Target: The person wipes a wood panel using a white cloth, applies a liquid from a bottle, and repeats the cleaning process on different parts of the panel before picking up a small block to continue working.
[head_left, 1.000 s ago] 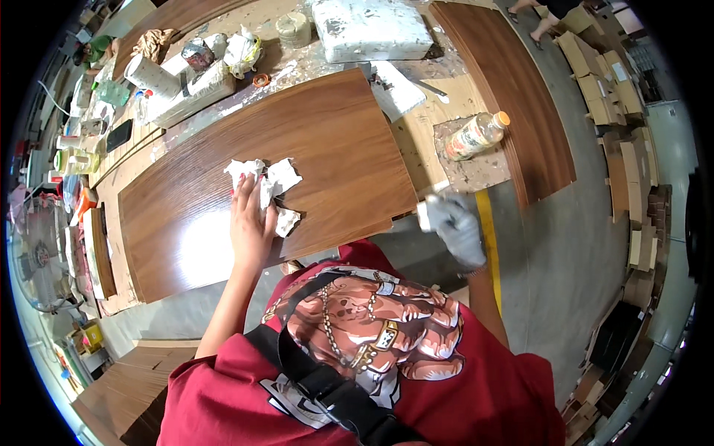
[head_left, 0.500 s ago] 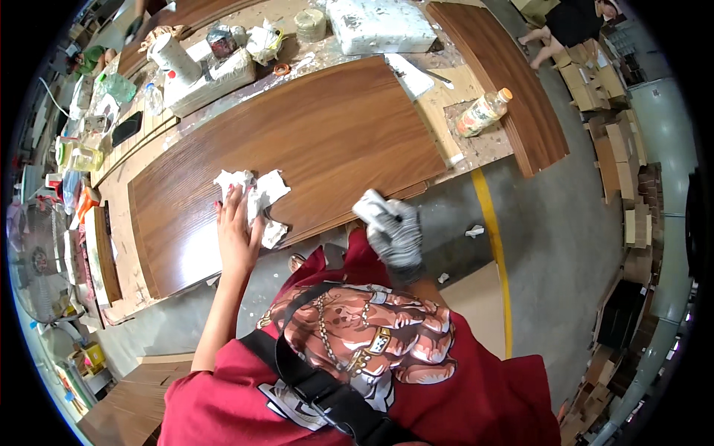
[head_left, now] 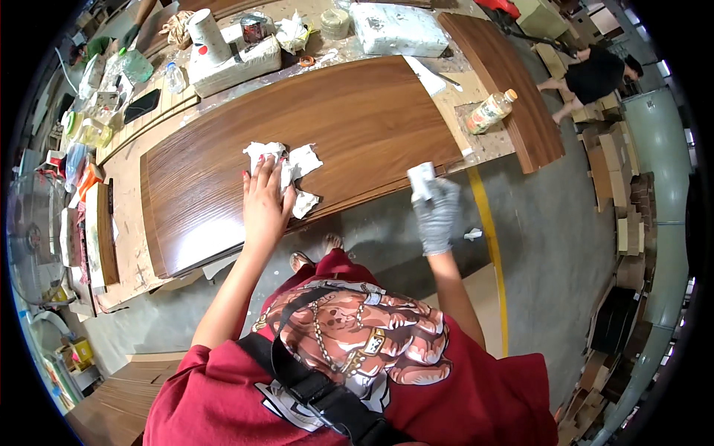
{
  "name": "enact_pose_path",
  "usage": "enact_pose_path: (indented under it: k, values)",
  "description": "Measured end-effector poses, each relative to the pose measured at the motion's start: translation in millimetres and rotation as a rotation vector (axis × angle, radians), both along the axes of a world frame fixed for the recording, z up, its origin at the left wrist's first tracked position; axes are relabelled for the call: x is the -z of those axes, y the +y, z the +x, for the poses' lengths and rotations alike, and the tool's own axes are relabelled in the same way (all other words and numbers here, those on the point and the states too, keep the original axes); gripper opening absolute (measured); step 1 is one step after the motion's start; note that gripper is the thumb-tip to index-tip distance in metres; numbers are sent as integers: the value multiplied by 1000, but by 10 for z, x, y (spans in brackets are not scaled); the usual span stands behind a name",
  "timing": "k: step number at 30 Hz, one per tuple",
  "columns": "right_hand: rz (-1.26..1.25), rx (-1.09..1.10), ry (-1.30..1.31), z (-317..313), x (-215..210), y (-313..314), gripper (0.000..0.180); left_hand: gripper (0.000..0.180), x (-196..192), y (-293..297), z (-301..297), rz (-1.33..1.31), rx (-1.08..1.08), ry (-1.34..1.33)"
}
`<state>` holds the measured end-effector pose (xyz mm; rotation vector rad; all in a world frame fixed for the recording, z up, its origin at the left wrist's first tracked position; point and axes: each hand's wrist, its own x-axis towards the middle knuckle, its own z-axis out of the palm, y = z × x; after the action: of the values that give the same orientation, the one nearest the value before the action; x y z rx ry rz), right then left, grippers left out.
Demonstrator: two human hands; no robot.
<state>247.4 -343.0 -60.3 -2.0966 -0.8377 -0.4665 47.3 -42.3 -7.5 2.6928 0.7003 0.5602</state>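
A wood-grain brown panel (head_left: 320, 111) lies across the worktable, with at least one more panel edge showing beneath its near side. My bare left hand (head_left: 266, 197) rests on the panel with fingers stretched out, over and against crumpled white paper wads (head_left: 303, 161). My right hand (head_left: 437, 215), in a grey glove, is just off the panel's near right corner. It grips a folded white wad (head_left: 422, 181), which looks like cloth or paper; the glove is slightly blurred.
Right of the panel stands a bottle with an orange cap (head_left: 491, 111). A white wrapped block (head_left: 398, 30), a white cylinder (head_left: 208, 36) and a phone (head_left: 142, 105) sit along the far side. Another brown board (head_left: 506, 82) overhangs at right. A person (head_left: 595, 78) is at far right.
My right hand has moved right and away from my body, still holding the white wad. The view has shifted; my left hand stays on the paper. More of the person at far right shows.
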Motion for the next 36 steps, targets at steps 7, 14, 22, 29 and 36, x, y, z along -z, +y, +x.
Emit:
enact_pose_path:
  k: [7, 14, 22, 29, 36]
  values:
    - [187, 190, 313, 261, -229, -21, 38, 48, -78, -18, -8, -30, 10, 13]
    - [74, -200, 176, -811, -128, 556, 53, 47, -41, -21, 12, -25, 4, 15]
    - [112, 98, 156, -110, -80, 161, 44, 54, -106, 671, -714, -157, 61, 156]
    - [11, -336, 165, -1580, -279, 1126, 51, 53, -96, 1546, -1603, -171, 17, 59]
    - [443, -76, 500, -1208, -288, 940, 39, 51, -188, 1946, -2053, -163, 180, 182]
